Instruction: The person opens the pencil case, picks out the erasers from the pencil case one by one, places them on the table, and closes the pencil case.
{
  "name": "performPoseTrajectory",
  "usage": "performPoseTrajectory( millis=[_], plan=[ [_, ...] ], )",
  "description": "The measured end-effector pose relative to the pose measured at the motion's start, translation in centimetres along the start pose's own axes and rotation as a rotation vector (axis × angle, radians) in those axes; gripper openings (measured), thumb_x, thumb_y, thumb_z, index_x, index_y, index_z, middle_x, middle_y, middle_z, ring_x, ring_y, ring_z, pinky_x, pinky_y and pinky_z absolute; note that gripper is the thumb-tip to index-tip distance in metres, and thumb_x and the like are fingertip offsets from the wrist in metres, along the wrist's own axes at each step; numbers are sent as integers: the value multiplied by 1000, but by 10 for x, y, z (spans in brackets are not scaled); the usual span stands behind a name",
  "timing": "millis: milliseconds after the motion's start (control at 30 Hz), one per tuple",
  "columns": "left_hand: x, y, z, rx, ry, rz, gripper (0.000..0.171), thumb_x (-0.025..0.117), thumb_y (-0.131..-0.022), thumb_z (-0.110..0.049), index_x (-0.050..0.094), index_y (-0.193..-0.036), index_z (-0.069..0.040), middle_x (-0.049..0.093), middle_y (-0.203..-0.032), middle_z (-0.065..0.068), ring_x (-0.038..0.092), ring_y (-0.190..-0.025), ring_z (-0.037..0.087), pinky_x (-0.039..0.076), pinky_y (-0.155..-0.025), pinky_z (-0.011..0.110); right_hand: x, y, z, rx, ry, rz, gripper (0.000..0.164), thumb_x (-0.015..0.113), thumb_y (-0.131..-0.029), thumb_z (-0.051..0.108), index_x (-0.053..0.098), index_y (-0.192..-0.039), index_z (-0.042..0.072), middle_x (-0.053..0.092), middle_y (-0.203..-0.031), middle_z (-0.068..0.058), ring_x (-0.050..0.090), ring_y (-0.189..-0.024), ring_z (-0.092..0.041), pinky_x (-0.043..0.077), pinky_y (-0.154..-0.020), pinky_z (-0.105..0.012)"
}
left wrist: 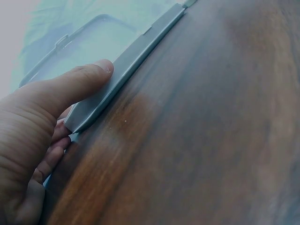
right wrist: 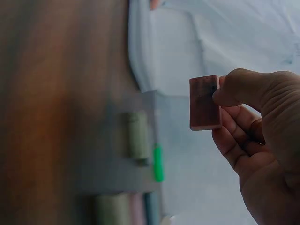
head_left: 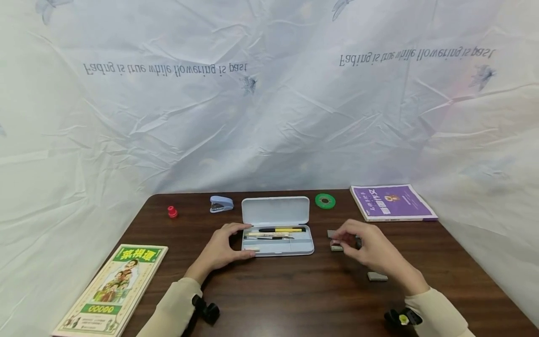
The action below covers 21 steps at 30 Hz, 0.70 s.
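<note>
A light-blue pencil case (head_left: 278,248) lies with its lid (head_left: 275,210) raised, a yellow-and-black pen (head_left: 282,230) and other slim pens in its tray. My left hand (head_left: 223,245) grips its left end, thumb along the front wall and fingers round the back corner. In the left wrist view the thumb (left wrist: 89,79) presses on the case's edge. My right hand (head_left: 368,241) is off to the right of the case, pinching a small reddish-brown rectangular eraser (right wrist: 205,103) between thumb and fingers. Small grey blocks (head_left: 337,248) lie under and beside this hand.
Another grey block (head_left: 377,276) lies near the right wrist. Along the back are a red bottle-shaped piece (head_left: 172,211), a blue stapler (head_left: 221,204), a green tape roll (head_left: 325,201) and a purple book (head_left: 391,203). A green-and-cream book (head_left: 113,290) lies at front left.
</note>
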State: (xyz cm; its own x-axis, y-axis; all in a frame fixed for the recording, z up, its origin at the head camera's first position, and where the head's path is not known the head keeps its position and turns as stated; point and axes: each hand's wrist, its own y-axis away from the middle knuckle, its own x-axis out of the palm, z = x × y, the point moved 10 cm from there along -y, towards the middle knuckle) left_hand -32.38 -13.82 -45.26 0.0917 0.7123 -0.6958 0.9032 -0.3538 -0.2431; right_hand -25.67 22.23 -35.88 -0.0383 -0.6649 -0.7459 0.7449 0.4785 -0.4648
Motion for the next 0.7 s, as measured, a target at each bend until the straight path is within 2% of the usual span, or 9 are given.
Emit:
performPoseTrajectory(
  millis=[167,333,533,700],
  plan=[
    [0,0,0,1,2,1,79,98,-82,-57,71,-151,-29,65,-155,2,60,-139,26,50,-115,57,12,15,-13,34,-18,44,37,83,-92,-13,82,-111,19,72,-103,10,63,-85,-2,59,-71,-30],
    [1,1,0,2,7,0,79,98,-82,-57,71,-151,-30,64,-155,2,60,-140,26,50,-115,57,20,19,-23,61,-12,95,35,83,-93,-10,82,-107,22,72,-103,12,63,-85,-1,58,-72,-28],
    [0,0,0,2,9,0,79,98,-82,-57,71,-151,-29,64,-156,2,59,-140,27,50,-116,57,26,19,-24,51,-9,135,33,85,-93,-8,81,-105,23,71,-100,12,63,-84,-1,59,-71,-28],
    [0,0,1,-4,12,4,80,98,-82,-58,71,-151,-29,64,-156,3,59,-141,27,49,-116,58,34,22,-29,106,-62,236,30,86,-94,-2,82,-102,26,69,-99,12,65,-85,-3,59,-71,-28]
  ],
)
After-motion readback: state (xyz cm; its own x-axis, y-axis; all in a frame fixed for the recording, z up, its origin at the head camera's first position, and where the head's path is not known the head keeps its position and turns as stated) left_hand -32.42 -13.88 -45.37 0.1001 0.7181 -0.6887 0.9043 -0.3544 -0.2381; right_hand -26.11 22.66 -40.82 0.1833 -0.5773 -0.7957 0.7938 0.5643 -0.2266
